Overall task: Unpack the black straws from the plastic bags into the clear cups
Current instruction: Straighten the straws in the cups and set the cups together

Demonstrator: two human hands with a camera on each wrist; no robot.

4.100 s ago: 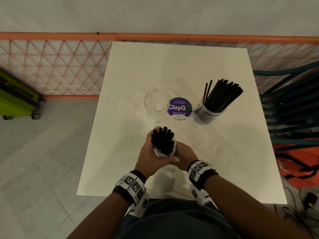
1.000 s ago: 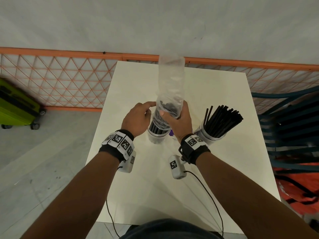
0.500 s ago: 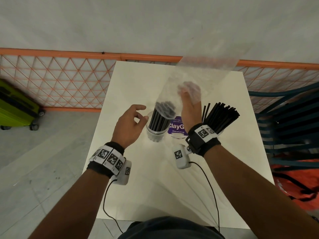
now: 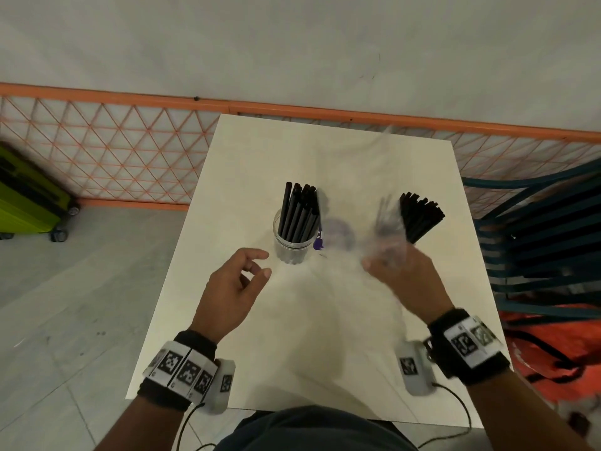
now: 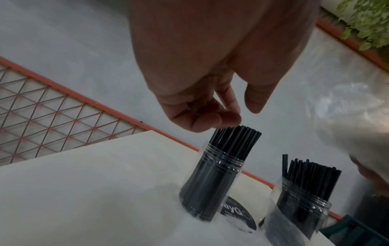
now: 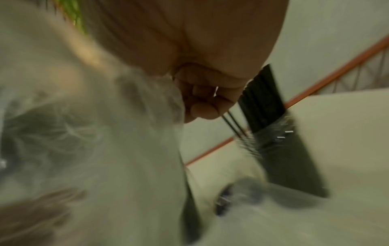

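Fingers [image 4: 257,255] of the left hand [image 4: 232,291] are loosely curved and spread, and they hold nothing. They hang just beside the near cup [image 4: 292,244], a little in front of it and apart from it. Fingers of the right hand [image 4: 406,275] are curled round a clear plastic bag [image 4: 387,236], which is blurred by motion and rises beyond them.

The table [image 4: 292,336] is white and square. Behind it runs an orange mesh fence [image 4: 107,151] against a pale wall. A green suitcase [image 4: 26,196] stands on the grey floor tiles far out from the left fingers, and dark teal chairs [image 4: 546,236] stand out from the right fingers.

The black straws [image 4: 299,213] stand upright in the near cup, just beyond the left fingers. A second bunch of straws [image 4: 419,216] leans in the far cup [image 5: 299,214], just beyond the right fingers and partly behind the bag. Between the two cups lies a purple round sticker [image 4: 335,236].

The left wrist view shows the threaded rims of both cups and a green plant [image 5: 366,21] behind the fence, which the head view does not show. The right wrist view is very blurred; it shows the bag crumpled at the fingers, and whether any straw is inside it cannot be told.
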